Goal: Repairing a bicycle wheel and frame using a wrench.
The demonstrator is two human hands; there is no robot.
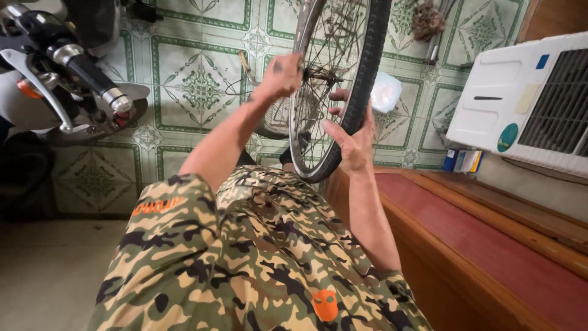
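Observation:
A bicycle wheel (pixel 361 73) with a black tyre and thin rusty spokes stands upright in front of me, its lower edge near my camouflage-patterned knees. My right hand (pixel 350 141) clasps the tyre and rim at the lower right. My left hand (pixel 280 76) is closed on the left side of the wheel near the hub (pixel 318 76), fingers hidden behind the rim. What the left hand pinches there cannot be made out.
A motorcycle handlebar with grip and lever (pixel 79 73) juts in at the upper left. A white air cooler (pixel 527 98) stands at the right above a reddish wooden bench (pixel 490 245). Green-patterned floor tiles (pixel 196 86) lie beyond, with small clutter at the top.

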